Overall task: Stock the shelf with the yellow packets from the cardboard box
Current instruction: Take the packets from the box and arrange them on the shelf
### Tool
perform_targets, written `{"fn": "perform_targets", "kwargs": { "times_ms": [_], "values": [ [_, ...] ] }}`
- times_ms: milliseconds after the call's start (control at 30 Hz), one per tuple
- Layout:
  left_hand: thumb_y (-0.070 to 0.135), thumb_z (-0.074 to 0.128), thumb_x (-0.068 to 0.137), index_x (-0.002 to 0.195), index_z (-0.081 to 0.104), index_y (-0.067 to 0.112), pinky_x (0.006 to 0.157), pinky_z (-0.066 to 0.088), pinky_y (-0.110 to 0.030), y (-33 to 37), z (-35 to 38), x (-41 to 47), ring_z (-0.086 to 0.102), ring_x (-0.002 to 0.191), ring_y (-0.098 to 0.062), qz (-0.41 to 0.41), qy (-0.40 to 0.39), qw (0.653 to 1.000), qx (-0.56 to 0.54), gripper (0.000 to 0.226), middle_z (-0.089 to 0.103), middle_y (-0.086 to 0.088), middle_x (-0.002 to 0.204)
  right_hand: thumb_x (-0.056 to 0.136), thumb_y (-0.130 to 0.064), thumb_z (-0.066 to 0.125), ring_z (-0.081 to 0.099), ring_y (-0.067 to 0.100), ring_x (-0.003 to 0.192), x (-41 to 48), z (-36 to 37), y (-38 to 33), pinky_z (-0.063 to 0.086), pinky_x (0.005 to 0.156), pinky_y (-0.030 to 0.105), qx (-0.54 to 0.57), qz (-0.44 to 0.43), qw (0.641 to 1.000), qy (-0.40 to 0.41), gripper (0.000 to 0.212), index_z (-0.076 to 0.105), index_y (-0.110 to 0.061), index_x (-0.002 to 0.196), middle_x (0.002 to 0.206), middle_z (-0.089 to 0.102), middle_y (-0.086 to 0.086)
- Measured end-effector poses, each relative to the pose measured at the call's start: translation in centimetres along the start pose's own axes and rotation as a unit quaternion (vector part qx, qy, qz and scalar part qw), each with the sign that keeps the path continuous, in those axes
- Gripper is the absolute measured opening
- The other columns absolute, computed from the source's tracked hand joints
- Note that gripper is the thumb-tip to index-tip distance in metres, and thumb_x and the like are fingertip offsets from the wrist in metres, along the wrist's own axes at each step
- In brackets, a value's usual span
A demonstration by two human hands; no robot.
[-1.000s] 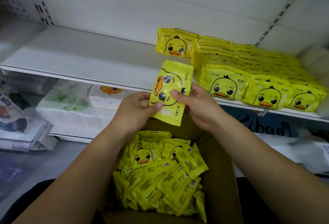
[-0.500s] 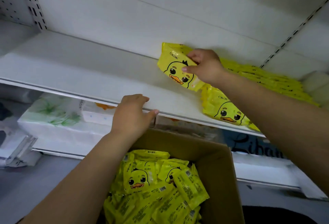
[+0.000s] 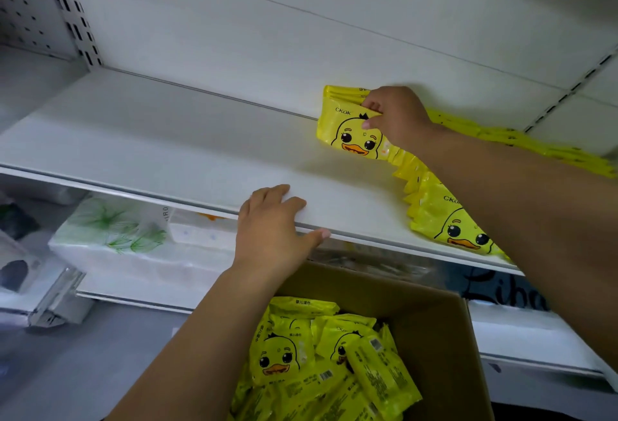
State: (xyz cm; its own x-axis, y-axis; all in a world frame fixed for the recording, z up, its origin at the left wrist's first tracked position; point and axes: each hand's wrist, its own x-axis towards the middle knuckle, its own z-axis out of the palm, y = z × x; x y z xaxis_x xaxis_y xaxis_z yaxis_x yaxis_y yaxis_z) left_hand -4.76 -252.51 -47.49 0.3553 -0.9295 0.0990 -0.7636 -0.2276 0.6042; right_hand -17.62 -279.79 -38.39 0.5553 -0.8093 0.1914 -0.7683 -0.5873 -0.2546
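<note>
1. At the back of the white shelf (image 3: pixel 167 140), your right hand (image 3: pixel 398 116) grips the top edge of a yellow packet (image 3: pixel 347 133) with the thumb on the duck-face front and the fingers curled behind it. The packet stands upright on the shelf board, close to the rear wall.
2. To its right, a front row of packets (image 3: pixel 448 220) lies near the shelf lip, partly hidden by your forearm.
3. Your left hand (image 3: pixel 271 230) holds nothing. Its fingers lie flat and relaxed on the shelf's front edge, and the thumb stretches along the lip.
4. Below your arms sits the cardboard box (image 3: pixel 441 337), open, with loose packets (image 3: pixel 301 353) piled inside — some face up, some showing barcodes.
5. On the lower shelf to the left lies a white pack with green leaves (image 3: pixel 110 233).
</note>
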Motion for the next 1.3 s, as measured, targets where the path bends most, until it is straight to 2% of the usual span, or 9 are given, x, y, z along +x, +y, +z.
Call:
{"fn": "perform_targets", "kwargs": {
  "times_ms": [367,500,600,700,800,967,1067,1167,1300],
  "values": [
    [0.060,0.072,0.084,0.135,0.065,0.027,0.119,0.023,-0.041,-0.8,0.0,0.1,0.030,0.147,-0.023,0.028,0.007,1.000,0.003,0.060,0.044,0.002,0.158,0.083,-0.030,0.078,0.047,0.030,0.121,-0.6,0.2,-1.7,0.039,0.094,0.040,-0.127,-0.058,0.990,0.036,0.055,0.060,-0.015,0.132,0.126,0.062,0.007],
    [0.055,0.075,0.085,0.122,0.074,0.015,0.115,0.036,-0.044,-1.6,-0.1,-0.4,0.045,0.139,-0.029,0.048,0.023,0.998,-0.022,0.054,0.058,-0.008,0.146,0.083,-0.037,0.077,0.044,0.027,0.128,-3.8,0.1,-3.6,0.038,0.099,0.039,-0.081,-0.040,0.994,0.056,0.060,0.056,-0.018,0.136,0.135,0.057,0.003],
    [0.049,0.069,0.081,0.107,0.078,0.010,0.101,0.045,-0.036,-2.1,-0.3,-1.5,0.057,0.123,-0.028,0.049,0.062,0.996,-0.047,0.048,0.071,-0.008,0.124,0.082,-0.034,0.078,0.049,0.030,0.123,-8.3,0.4,-4.7,0.043,0.098,0.040,-0.019,-0.078,0.995,0.062,0.051,0.063,-0.016,0.127,0.127,0.063,0.005],
    [0.044,0.069,0.084,0.101,0.075,0.011,0.088,0.045,-0.033,-2.4,-0.7,-3.1,0.058,0.109,-0.026,0.059,0.108,0.992,-0.027,0.037,0.071,-0.003,0.107,0.082,-0.030,0.079,0.054,0.030,0.118,-13.9,1.0,-5.4,0.043,0.099,0.039,0.042,-0.128,0.990,0.048,0.043,0.067,-0.013,0.119,0.122,0.067,0.007],
    [0.039,0.076,0.089,0.106,0.072,0.010,0.087,0.046,-0.038,-2.9,-1.0,-5.0,0.056,0.112,-0.028,0.019,0.115,0.993,-0.009,0.034,0.065,-0.006,0.111,0.085,-0.032,0.076,0.054,0.023,0.115,-19.8,1.8,-6.2,0.042,0.094,0.034,0.108,-0.139,0.984,0.016,0.037,0.067,-0.014,0.116,0.118,0.067,0.001],
    [0.055,0.076,0.084,0.147,0.042,0.005,0.105,0.041,-0.053,-3.9,-1.2,-8.7,0.041,0.137,-0.039,-0.121,0.026,0.991,0.047,0.088,0.047,-0.020,0.146,0.081,-0.034,0.081,0.057,0.020,0.107,-28.0,5.8,-5.9,0.044,0.091,0.034,0.157,-0.111,0.979,-0.063,0.036,0.068,-0.017,0.111,0.111,0.067,0.000],
    [0.067,0.072,0.081,0.157,0.023,0.008,0.106,0.041,-0.055,-4.6,-0.3,-10.8,0.041,0.140,-0.042,-0.201,-0.048,0.977,0.053,0.108,0.039,-0.021,0.154,0.082,-0.036,0.081,0.058,0.020,0.107,-31.8,9.3,-4.8,0.046,0.091,0.033,0.174,-0.030,0.975,-0.134,0.038,0.068,-0.017,0.112,0.114,0.067,0.001],
    [0.068,0.066,0.085,0.141,0.036,0.011,0.092,0.051,-0.051,-5.8,1.0,-12.6,0.057,0.123,-0.045,-0.197,-0.090,0.976,0.037,0.085,0.058,-0.023,0.135,0.084,-0.036,0.079,0.060,0.023,0.111,-34.0,12.5,-3.6,0.043,0.086,0.028,0.170,0.048,0.961,-0.212,0.042,0.067,-0.014,0.117,0.122,0.066,0.004],
    [0.054,0.065,0.093,0.118,0.047,0.011,0.075,0.043,-0.040,-6.7,1.5,-13.2,0.063,0.106,-0.046,-0.184,-0.044,0.982,-0.016,0.053,0.068,-0.022,0.111,0.088,-0.038,0.075,0.053,0.026,0.124,-33.9,15.8,-2.7,0.040,0.092,0.029,0.118,0.061,0.959,-0.249,0.046,0.063,-0.014,0.125,0.131,0.061,0.006]
  ]
}}
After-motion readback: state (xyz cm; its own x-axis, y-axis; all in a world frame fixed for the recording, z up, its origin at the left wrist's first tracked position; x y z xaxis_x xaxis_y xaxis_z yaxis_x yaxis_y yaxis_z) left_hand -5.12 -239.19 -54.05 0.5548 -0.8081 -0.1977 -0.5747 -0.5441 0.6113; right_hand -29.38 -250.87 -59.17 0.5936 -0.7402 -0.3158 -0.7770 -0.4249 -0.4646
